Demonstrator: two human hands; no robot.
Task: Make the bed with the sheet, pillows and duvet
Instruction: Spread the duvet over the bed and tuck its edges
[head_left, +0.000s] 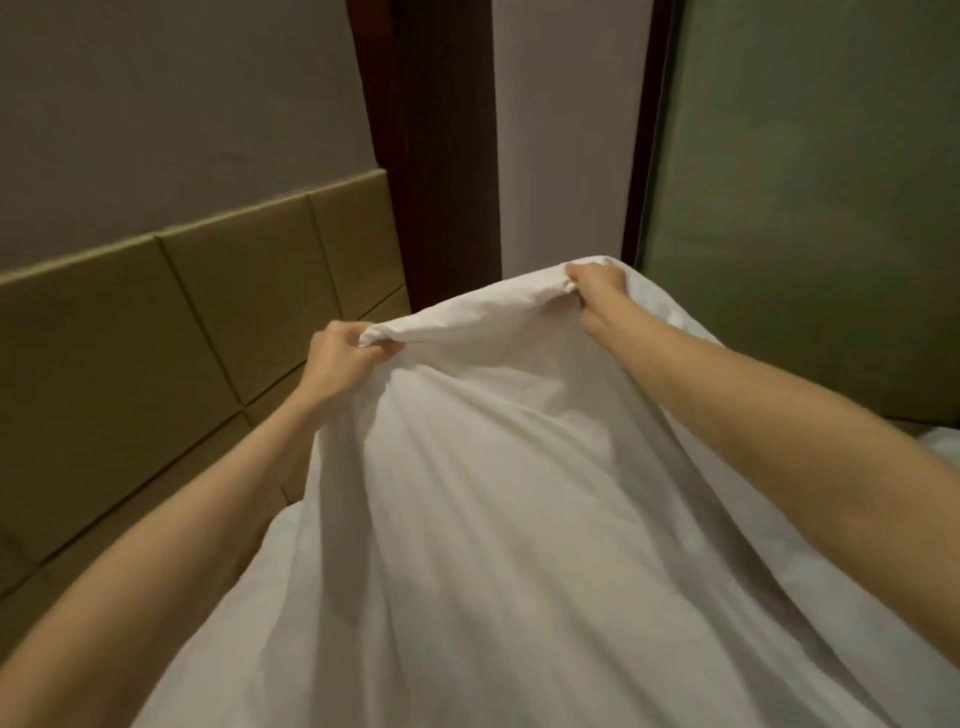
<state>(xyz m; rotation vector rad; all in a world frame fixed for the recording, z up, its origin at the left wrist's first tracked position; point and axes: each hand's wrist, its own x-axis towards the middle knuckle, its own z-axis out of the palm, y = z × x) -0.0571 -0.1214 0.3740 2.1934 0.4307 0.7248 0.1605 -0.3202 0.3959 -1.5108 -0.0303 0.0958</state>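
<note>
The left hand (337, 358), just off the picture's centre toward 9 o'clock, is closed into a fist round a bunched corner of the white cloth (509, 493), with the fabric gathered under the curled fingers and thumb. The right hand (597, 291), up toward 2 o'clock from centre, pinches the same top edge, its fingers curled over a fold of it. The two hands are well apart, and the edge of the cloth runs between them as a rolled, slightly sagging hem. Both bare forearms reach in from the lower corners, the left from 8 o'clock and the right from 4 o'clock. The cloth is raised in front of the person and falls from the hands toward 6 o'clock in long soft folds, filling the lower middle of the view. Whether it is the sheet or the duvet cannot be told. It hides whatever lies beneath it, and its lower end is cut off by the bottom edge of the picture. At 3 o'clock, by the right edge, a small patch of white bedding (941, 441) shows, too little to name. Behind the left arm, from 9 to 7 o'clock, runs a padded headboard (156, 322) of tan panels below a grey wall (182, 93). A dark wooden post (436, 156) stands at 12 o'clock, and a greenish frosted panel (805, 208) fills the side toward 2 o'clock.
</note>
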